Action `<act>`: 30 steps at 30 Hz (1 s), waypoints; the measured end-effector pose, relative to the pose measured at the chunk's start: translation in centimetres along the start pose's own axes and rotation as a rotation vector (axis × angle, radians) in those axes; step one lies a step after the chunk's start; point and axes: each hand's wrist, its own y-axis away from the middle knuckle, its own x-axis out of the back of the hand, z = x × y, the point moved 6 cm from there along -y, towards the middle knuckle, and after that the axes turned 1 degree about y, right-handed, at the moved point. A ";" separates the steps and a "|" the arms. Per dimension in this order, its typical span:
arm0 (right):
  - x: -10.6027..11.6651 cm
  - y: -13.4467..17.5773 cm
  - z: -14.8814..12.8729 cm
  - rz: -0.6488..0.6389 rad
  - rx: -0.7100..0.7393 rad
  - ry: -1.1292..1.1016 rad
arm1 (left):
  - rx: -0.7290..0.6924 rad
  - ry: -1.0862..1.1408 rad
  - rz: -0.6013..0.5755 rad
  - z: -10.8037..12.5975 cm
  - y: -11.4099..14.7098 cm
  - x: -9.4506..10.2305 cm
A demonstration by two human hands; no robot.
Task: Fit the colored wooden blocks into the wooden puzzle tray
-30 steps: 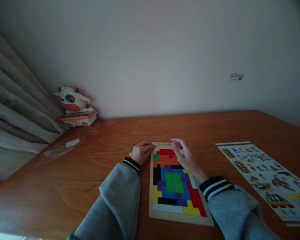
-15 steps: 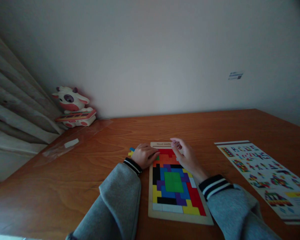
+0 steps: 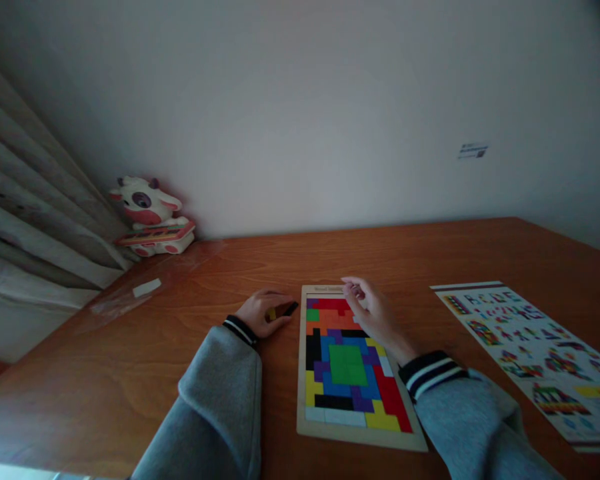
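A wooden puzzle board (image 3: 303, 400) lies on the table, filled with flat coloured pieces. In its middle is a green block (image 3: 347, 365) ringed by blue and purple pieces. My left hand (image 3: 259, 313) rests left of the board's top, thumb and fingers apart. Between them show a yellow piece (image 3: 271, 313) and a black piece (image 3: 291, 309), which seem to lie on the table. Over the board's upper right corner is my right hand (image 3: 375, 317), fingers loosely bent and thumb apart, with nothing visible in it. It hides that corner.
A printed sheet (image 3: 525, 360) with colourful pattern pictures lies to the right. At the back left sits a cow toy with a keyboard (image 3: 153, 220), beside a curtain (image 3: 40, 220). Clear plastic with a white label (image 3: 147, 287) is on the table near it.
My left hand has moved left off the board's upper left edge, uncovering purple and green pieces there. Yellow and black pieces now show by its fingers. My right hand has stayed put.
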 end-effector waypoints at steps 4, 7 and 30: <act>0.1 0.0 -0.1 0.007 0.008 -0.004 | 0.038 0.003 0.000 -0.9 -0.2 -0.8; 0.3 -0.1 -0.1 0.013 0.005 -0.012 | 0.036 -0.017 0.033 -1.4 -0.4 -1.4; 0.8 -0.3 0.7 0.077 -0.027 -0.038 | -0.088 0.015 0.273 3.7 -6.0 -4.7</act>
